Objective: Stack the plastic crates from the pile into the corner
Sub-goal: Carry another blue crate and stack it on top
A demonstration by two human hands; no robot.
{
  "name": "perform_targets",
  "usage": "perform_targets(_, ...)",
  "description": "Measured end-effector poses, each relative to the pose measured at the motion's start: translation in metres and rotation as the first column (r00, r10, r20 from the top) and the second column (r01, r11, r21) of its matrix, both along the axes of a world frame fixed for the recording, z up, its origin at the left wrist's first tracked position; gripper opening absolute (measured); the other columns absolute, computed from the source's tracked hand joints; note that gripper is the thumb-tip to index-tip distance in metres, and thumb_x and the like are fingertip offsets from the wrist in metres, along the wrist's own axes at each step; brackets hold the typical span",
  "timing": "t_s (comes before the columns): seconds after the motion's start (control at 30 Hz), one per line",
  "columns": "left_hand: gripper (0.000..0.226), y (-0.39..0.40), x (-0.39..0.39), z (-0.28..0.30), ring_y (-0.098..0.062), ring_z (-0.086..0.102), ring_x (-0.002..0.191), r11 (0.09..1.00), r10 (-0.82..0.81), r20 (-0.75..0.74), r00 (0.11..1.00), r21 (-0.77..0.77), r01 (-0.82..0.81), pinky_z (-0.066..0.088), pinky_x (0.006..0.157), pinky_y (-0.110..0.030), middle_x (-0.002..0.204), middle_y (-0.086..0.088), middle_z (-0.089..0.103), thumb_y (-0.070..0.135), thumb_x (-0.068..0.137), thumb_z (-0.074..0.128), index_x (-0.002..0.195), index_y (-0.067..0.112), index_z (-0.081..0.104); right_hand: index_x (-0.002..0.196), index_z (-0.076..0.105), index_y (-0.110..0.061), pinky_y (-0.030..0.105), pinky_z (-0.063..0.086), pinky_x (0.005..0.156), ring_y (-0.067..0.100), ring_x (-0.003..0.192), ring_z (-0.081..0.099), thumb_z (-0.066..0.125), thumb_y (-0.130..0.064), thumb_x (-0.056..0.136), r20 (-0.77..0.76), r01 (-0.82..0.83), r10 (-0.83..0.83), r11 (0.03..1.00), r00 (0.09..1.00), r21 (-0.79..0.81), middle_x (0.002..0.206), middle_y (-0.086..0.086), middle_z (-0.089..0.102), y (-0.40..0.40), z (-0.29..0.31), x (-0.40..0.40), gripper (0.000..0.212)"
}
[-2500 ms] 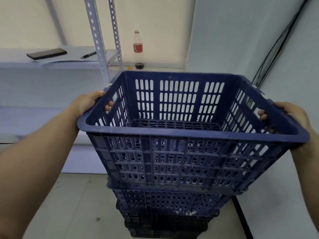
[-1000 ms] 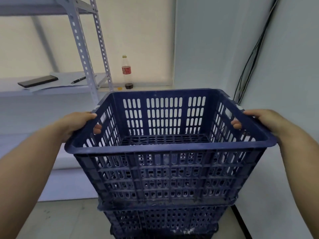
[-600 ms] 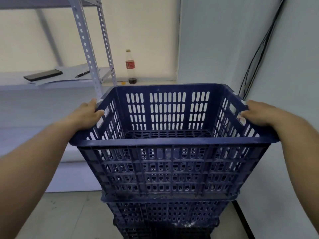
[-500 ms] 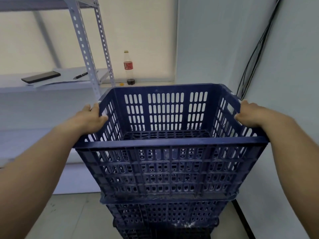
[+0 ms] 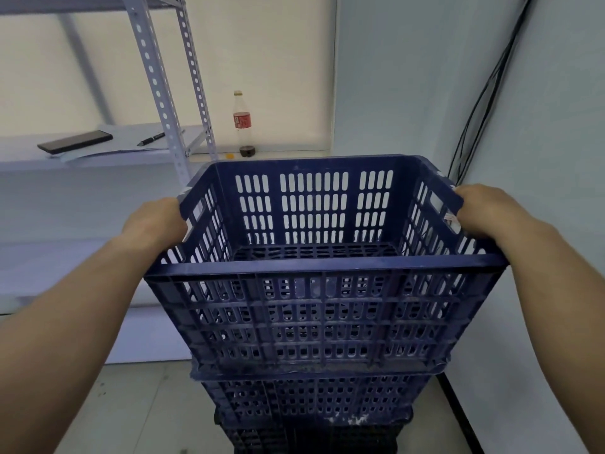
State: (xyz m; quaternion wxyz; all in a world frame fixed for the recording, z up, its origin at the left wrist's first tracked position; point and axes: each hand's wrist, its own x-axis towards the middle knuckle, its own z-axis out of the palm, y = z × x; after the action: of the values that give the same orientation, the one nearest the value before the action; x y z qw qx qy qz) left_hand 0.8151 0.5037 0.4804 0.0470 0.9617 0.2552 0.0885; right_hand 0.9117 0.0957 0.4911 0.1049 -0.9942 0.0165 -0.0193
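The top crate (image 5: 322,309) is dark blue plastic, square and open-topped, its walls pierced with rows of upright slots and its floor a grid. It sits level on the rim of a second blue crate (image 5: 311,399) of the same make, whose slotted front shows just beneath it. Under that one is a darker crate (image 5: 304,437), nearly black, only partly in view. White dust or scuffing marks the lower edges. The stack stands on the floor in the corner, close to the wall on the right.
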Motion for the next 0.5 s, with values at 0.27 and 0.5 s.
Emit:
perform_targets(0.27,0.068,-0.002,0.002,0.004,-0.036,0.009,0.145,0.980,-0.076,-0.101,0.992,0.177,0.093,0.018,0.113,-0.050,0.161,-0.012,-0.001,0.049,0.096,0.033,0.151,0.028,0.000,0.148,0.017,-0.019,0.047,0.031,0.106,0.036,0.136,0.027,0.044,-0.048,0.093,-0.026,0.010,-0.016,0.976,1.000,-0.216,0.153,0.013,0.020,0.004,0.003,0.002,0.068)
perform_targets(0.5,0.081,0.002,0.010,0.002,-0.027,-0.018,0.147,0.957,-0.128,-0.241,0.962,0.224,0.183,0.000,0.118,-0.049,0.158,-0.010,-0.023,0.066,0.090,0.018,0.150,0.023,-0.016,0.152,-0.004,-0.025,0.051,0.011,0.117,0.030,0.148,0.001,0.029,-0.065,0.091,-0.077,-0.045,0.028,0.973,0.997,-0.228,0.161,0.006,-0.011,0.000,0.004,0.011,0.080)
